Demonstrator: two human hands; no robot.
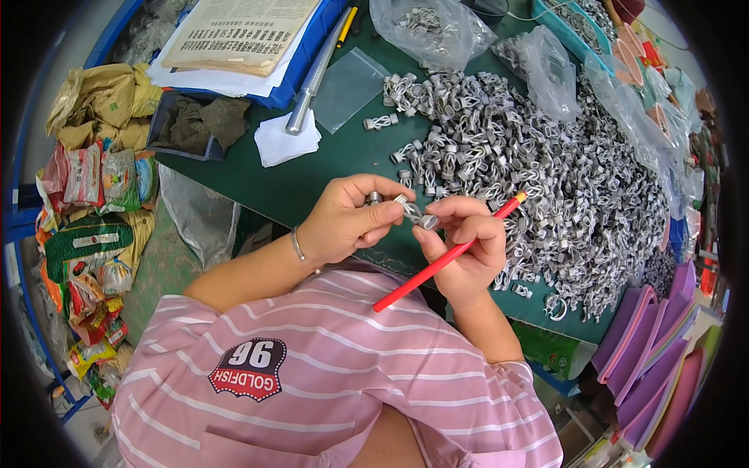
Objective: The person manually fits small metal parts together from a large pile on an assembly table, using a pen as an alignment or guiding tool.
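A grey metal rod (314, 76) is laid on the green desk (296, 183) beside a white folded cloth (285, 140). Above the desk's near edge, a small silvery twisted metal clip (411, 211) is pinched in the closed grip of the left hand (347, 218). The clip's other end is touched by the right hand (466, 246), its grip closed round a slim red pencil (449, 256). Further right, a large heap of grey metal clips (538, 171) is spread across the desk.
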